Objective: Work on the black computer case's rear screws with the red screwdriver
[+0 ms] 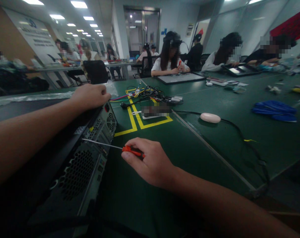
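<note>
Head view, and a big computer case (84,172) fills the left of the scene, up on the green bench (189,155), its rear panel turned to the right! It's the one container up close, and its insides are mostly hidden behind the metal; a round fan grille (111,121) shows at the far end, a broad honeycomb vent (78,170) at the near end, with slots and ports between and alongside. Dark upper face, grey metal back, a small yellow label (91,129) near the upper edge.

Now the screwdriver (126,149): orange-red handle, long thin bright shaft, running leftward almost level to the upper edge of that rear panel. The tip is right at the metal, though whether it sits in a screw is too fine to call.

And the grips! The right hand (150,162) has its fingers closed around the handle, thumb along the near side, a firm pinch. Over on the far end of the case, the left hand (91,96) lies across the top corner, fingers bent; the fingertips are tucked from sight, so I can't tell whether that grip is spread or pressed together.

Beyond, a tangle of cables (152,92) lies by yellow tape (156,123), and across the bench a person (171,56) holds a red tool over a flat panel (182,78).
</note>
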The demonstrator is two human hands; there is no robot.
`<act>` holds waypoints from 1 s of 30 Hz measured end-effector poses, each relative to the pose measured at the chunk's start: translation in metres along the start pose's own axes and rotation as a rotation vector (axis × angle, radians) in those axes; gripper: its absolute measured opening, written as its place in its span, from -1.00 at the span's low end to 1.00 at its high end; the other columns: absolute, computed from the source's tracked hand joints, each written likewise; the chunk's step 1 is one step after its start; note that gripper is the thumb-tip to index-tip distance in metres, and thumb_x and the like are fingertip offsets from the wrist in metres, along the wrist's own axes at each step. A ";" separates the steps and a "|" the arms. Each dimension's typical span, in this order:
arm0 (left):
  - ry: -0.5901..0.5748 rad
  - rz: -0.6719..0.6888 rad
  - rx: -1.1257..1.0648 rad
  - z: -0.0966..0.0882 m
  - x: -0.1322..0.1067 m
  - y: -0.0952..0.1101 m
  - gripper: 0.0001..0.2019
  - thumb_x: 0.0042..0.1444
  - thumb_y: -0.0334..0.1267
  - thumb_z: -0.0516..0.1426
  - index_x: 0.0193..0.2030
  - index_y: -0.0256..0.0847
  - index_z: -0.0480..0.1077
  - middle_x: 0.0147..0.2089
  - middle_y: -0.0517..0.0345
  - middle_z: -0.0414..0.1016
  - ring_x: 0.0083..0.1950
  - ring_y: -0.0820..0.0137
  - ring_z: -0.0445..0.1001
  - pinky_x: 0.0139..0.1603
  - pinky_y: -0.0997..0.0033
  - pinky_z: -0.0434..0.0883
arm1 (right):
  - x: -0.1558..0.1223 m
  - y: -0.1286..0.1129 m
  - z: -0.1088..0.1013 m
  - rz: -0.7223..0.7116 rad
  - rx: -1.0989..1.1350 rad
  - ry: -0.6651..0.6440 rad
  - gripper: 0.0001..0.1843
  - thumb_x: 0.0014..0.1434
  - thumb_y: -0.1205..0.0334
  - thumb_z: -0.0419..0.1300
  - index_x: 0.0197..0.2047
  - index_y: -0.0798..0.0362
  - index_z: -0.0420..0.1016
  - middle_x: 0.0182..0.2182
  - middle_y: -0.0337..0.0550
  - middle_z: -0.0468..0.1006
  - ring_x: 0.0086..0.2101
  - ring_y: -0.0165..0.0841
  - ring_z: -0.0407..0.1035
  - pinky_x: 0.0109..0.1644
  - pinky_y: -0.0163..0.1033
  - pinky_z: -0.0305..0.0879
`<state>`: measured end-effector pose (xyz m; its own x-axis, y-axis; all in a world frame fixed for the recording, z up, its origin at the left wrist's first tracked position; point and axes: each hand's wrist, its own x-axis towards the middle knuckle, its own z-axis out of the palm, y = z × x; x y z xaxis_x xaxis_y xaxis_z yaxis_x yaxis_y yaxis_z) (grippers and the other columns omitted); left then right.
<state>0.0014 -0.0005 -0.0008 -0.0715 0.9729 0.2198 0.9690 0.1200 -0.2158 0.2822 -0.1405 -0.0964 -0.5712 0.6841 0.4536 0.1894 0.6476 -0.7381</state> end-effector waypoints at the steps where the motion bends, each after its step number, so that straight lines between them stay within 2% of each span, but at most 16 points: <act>1: 0.000 0.004 0.001 0.000 0.000 0.000 -0.40 0.31 0.05 -0.12 0.14 -0.30 0.55 0.06 -0.38 0.62 0.11 -0.18 0.59 0.07 -0.08 0.48 | 0.000 0.000 0.000 0.010 0.005 0.007 -0.76 0.39 0.04 0.29 -0.02 0.04 0.54 -0.26 -0.18 0.64 -0.31 -0.34 0.49 -0.18 -0.22 0.32; 4: -0.006 -0.005 0.005 -0.001 -0.001 0.001 -0.42 0.30 0.03 -0.11 0.13 -0.29 0.55 0.07 -0.37 0.62 0.12 -0.19 0.58 0.06 -0.07 0.48 | -0.002 0.001 0.002 0.025 -0.004 0.029 -0.65 0.29 0.07 0.39 0.04 0.02 0.47 -0.27 -0.21 0.64 -0.36 -0.35 0.47 -0.23 -0.23 0.31; 11: 0.013 -0.002 -0.005 0.003 0.001 -0.002 -0.41 0.31 0.06 -0.11 0.13 -0.28 0.56 0.04 -0.35 0.63 0.09 -0.14 0.59 0.09 -0.08 0.48 | -0.001 0.001 0.000 0.004 -0.002 0.007 -0.84 0.32 0.20 0.33 -0.11 -0.01 0.43 -0.26 -0.22 0.64 -0.29 -0.33 0.53 -0.19 -0.23 0.35; 18: 0.006 -0.010 0.006 0.001 -0.001 -0.001 -0.43 0.31 0.08 -0.11 0.11 -0.25 0.54 0.02 -0.30 0.63 0.07 -0.09 0.59 0.06 -0.01 0.49 | 0.000 0.001 0.000 0.006 0.005 0.003 -0.84 0.32 0.19 0.33 -0.11 0.00 0.44 -0.27 -0.21 0.65 -0.30 -0.33 0.52 -0.18 -0.21 0.36; 30: -0.003 -0.011 -0.011 0.000 -0.001 0.000 -0.39 0.30 0.08 -0.12 0.15 -0.29 0.54 0.05 -0.39 0.62 0.08 -0.17 0.59 0.06 -0.11 0.48 | 0.000 0.000 0.000 0.014 0.011 0.003 -0.83 0.31 0.19 0.34 -0.11 0.01 0.45 -0.29 -0.23 0.63 -0.33 -0.35 0.51 -0.20 -0.22 0.33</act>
<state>0.0020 -0.0013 -0.0006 -0.0830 0.9721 0.2194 0.9706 0.1288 -0.2033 0.2825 -0.1404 -0.0964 -0.5659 0.6942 0.4448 0.1888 0.6343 -0.7497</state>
